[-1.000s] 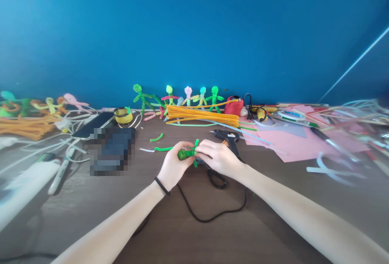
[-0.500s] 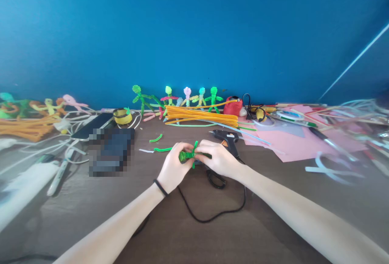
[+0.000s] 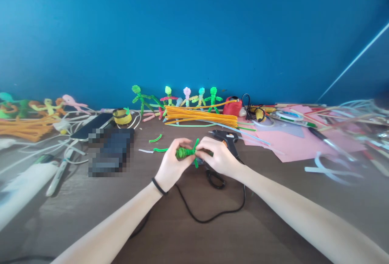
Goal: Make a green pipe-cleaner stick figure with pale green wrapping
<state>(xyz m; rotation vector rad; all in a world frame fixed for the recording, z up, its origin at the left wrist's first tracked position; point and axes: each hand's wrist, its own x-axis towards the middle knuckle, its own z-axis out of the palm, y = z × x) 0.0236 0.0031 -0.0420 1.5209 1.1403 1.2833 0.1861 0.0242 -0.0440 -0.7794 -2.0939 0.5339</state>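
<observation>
Between both hands, above the dark table, is a green pipe-cleaner figure with a coiled end to the left and short green ends sticking up and down. My left hand is closed around the coiled part, its fingertips at the figure's middle. The thumb and fingertips of my right hand pinch the figure near its crossing ends. Left of my left hand lie a green pipe-cleaner piece, a short green piece and a white strip.
A black glue gun lies behind my right hand, its cable looping in front. Orange pipe cleaners and small figures stand near the blue wall. Phones are at left, pink paper at right.
My left hand has shifted slightly left and opened up a little around the coiled part, so more of it shows. The upright green ends have moved slightly right. My right hand has barely moved.
</observation>
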